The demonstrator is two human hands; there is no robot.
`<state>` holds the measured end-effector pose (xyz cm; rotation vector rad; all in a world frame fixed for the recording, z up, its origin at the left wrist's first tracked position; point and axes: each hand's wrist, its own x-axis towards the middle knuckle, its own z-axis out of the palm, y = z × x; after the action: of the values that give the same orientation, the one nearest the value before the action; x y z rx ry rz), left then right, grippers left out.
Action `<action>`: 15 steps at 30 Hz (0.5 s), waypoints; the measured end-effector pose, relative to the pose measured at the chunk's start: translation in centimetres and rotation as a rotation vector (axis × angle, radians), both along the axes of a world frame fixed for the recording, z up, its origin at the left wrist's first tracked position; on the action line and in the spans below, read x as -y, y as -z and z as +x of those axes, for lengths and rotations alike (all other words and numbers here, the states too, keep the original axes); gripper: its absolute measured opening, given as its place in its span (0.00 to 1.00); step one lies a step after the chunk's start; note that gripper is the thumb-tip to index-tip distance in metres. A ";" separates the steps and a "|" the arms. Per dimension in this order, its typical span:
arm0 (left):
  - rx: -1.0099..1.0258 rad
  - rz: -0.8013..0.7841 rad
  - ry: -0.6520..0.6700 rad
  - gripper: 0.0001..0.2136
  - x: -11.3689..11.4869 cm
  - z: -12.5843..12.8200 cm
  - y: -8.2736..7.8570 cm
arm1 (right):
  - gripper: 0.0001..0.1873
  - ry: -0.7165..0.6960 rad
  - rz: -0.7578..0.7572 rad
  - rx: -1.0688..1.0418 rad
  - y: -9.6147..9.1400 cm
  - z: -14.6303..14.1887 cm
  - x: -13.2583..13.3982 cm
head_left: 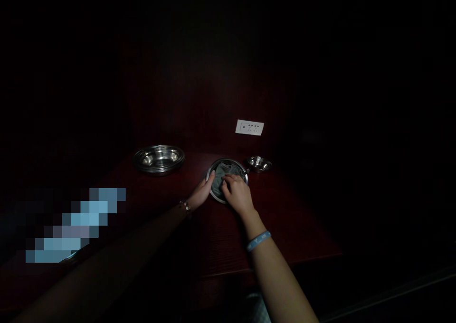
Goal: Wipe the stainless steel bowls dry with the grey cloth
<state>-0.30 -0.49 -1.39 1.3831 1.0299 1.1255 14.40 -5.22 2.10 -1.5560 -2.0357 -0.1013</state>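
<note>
A round metal bowl (220, 199) with a bright rim is on the dark red tabletop, in front of me. Gripping its left edge is my left hand (201, 193), the thumb up at the rim and the other fingers mostly hidden. A grey-green cloth (218, 180) lies bunched inside the bowl. My right hand (238, 193) presses on that cloth with bent fingers, closed on part of it. Its palm and wrist pass over the bowl's right side and hide some of the rim.
Stacked shiny metal plates (159, 160) stand at the back left. A small metal bowl (260, 164) sits behind and right of my right hand. A white wall socket (250, 128) is above the red table (213, 247). A pixelated bluish patch covers the left; the surroundings are very dark.
</note>
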 end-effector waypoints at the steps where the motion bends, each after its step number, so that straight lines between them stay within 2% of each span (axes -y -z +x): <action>1: -0.002 -0.011 0.009 0.30 0.1 0.0 -0.1 | 0.20 -0.017 -0.014 -0.028 0.3 -0.1 -0.1; 10: 0.002 0.032 0.057 0.28 0.7 0.0 -0.5 | 0.30 -0.211 -0.081 -0.162 1.9 0.3 -1.0; 15: 0.019 0.078 0.033 0.26 0.8 0.2 -0.8 | 0.27 -0.337 -0.105 -0.235 2.1 0.2 -1.4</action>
<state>-0.11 -1.32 -0.62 1.4428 0.9555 1.1630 14.56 -3.81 0.02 -1.1973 -2.1047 0.3069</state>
